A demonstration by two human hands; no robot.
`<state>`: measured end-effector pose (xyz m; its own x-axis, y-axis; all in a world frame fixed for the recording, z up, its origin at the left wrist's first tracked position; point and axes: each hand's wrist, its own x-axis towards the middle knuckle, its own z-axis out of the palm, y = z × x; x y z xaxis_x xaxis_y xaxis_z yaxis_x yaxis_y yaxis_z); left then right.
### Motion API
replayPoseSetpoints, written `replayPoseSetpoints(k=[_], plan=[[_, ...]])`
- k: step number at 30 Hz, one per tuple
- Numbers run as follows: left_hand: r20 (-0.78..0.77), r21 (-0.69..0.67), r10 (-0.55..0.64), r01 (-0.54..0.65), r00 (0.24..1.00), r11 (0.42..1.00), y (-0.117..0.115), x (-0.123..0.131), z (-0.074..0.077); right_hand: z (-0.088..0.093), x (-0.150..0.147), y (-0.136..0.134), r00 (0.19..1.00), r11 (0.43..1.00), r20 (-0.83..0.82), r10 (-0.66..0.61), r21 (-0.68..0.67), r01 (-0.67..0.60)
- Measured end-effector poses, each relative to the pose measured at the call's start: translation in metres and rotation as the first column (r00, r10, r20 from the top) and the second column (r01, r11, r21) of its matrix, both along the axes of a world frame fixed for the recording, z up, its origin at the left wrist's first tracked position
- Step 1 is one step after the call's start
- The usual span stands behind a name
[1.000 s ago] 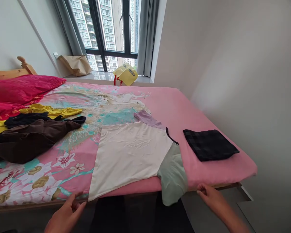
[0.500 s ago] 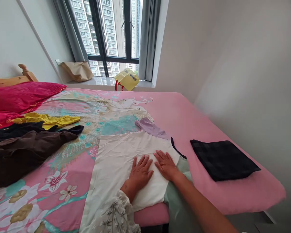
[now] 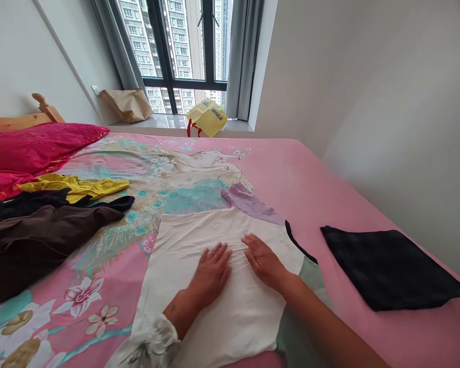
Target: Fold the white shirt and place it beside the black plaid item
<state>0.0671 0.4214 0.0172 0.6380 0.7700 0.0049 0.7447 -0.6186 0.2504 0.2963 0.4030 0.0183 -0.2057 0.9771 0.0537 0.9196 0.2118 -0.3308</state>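
A T-shirt lies spread out on the bed, with a white body (image 3: pixel 191 235), a lilac sleeve (image 3: pixel 249 203) at the far side, a black neckband (image 3: pixel 297 243) on the right and a grey-green sleeve (image 3: pixel 310 301) near me. My left hand (image 3: pixel 212 271) rests on the white cloth, its fingers stretched out. Just right of it, my right hand (image 3: pixel 264 260) is also on the white part, palm down, fingers extended. Neither hand grips the cloth. My right forearm covers part of the grey-green sleeve.
Folded black cloth (image 3: pixel 391 268) lies on the right of the pink bed (image 3: pixel 283 168). On the left are brown (image 3: pixel 42 240), black and yellow garments (image 3: pixel 80 186) beside red pillows (image 3: pixel 42 145). A paper bag (image 3: pixel 128 105) and a yellow bag (image 3: pixel 207 117) sit by the window.
My view has shifted a little. My left hand has moved slightly left over the white cloth, so the gap between my hands is wider. The shirt stays spread out.
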Motion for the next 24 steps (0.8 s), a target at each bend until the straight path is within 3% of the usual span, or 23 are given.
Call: replayPoseSetpoints(k=[2, 3, 5, 7, 9, 10, 11, 13, 15, 16, 18, 20, 21, 24], plan=[[0.026, -0.045, -0.157, 0.158, 0.987, 0.986, 0.015, 0.011, -0.007, -0.008, 0.010, 0.016, 0.997, 0.997, 0.046, 0.065, -0.045, -0.063], [0.008, -0.055, -0.134, 0.134, 0.991, 0.989, 0.028, 0.004, -0.010, -0.014, 0.019, 0.023, 0.996, 0.997, 0.085, 0.028, -0.075, -0.021], [-0.072, -0.054, 0.098, -0.102, 0.993, 0.993, 0.061, -0.030, -0.013, -0.025, 0.040, 0.038, 0.983, 0.988, 0.152, -0.099, -0.100, 0.115], [-0.177, -0.034, 0.375, -0.387, 0.910, 0.922, 0.094, -0.070, -0.011, -0.027, 0.052, 0.049, 0.965, 0.973, 0.186, -0.183, -0.106, 0.205], [-0.239, 0.002, 0.503, -0.518, 0.830, 0.855, 0.116, -0.097, -0.005, -0.020, 0.048, 0.057, 0.960, 0.969, 0.181, -0.212, -0.088, 0.230], [-0.232, 0.024, 0.505, -0.514, 0.832, 0.858, 0.121, -0.102, -0.002, -0.014, 0.040, 0.060, 0.968, 0.976, 0.151, -0.202, -0.054, 0.213], [-0.201, 0.043, 0.456, -0.458, 0.867, 0.888, 0.123, -0.102, 0.001, -0.008, 0.031, 0.063, 0.983, 0.988, 0.104, -0.152, -0.009, 0.153], [-0.113, 0.046, 0.206, -0.202, 0.972, 0.978, 0.120, -0.095, 0.001, -0.002, 0.012, 0.070, 0.995, 0.992, 0.010, 0.100, 0.077, -0.100], [-0.055, 0.003, -0.057, 0.057, 0.997, 0.998, 0.120, -0.089, -0.005, -0.007, 0.001, 0.084, 0.943, 0.940, -0.013, 0.333, 0.081, -0.331], [-0.055, -0.029, -0.086, 0.085, 0.995, 0.996, 0.125, -0.089, -0.010, -0.012, 0.000, 0.093, 0.934, 0.933, 0.000, 0.358, 0.045, -0.357], [-0.090, -0.047, 0.102, -0.107, 0.991, 0.993, 0.142, -0.100, -0.020, -0.027, 0.005, 0.114, 0.974, 0.975, 0.050, 0.220, -0.028, -0.218], [-0.100, -0.007, 0.391, -0.393, 0.915, 0.919, 0.165, -0.118, -0.030, -0.041, 0.012, 0.134, 0.995, 0.999, 0.095, 0.009, -0.041, -0.005], [-0.083, 0.003, 0.480, -0.481, 0.873, 0.877, 0.177, -0.127, -0.033, -0.046, 0.015, 0.142, 0.993, 0.998, 0.102, -0.059, -0.031, 0.063], [0.025, -0.019, 0.550, -0.549, 0.835, 0.835, 0.198, -0.145, -0.038, -0.053, 0.017, 0.151, 0.989, 0.992, 0.078, -0.127, 0.026, 0.125]])
